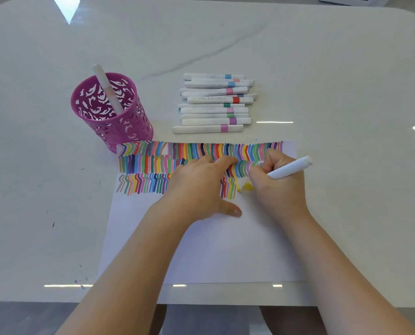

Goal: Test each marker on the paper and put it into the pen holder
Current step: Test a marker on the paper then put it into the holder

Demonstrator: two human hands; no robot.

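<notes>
Left hand [196,187] flat, fingers straight, pinning paper [225,250]; right hand [279,189] fingers clamped on yellow marker [291,168], probably mid-stroke. Next: lift, drop into pen holder [109,112].

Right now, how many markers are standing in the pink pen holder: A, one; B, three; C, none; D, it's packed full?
A: one white marker leans in the pink pen holder; a pile of markers lies on the table, and the right hand grips a yellow marker.
</notes>
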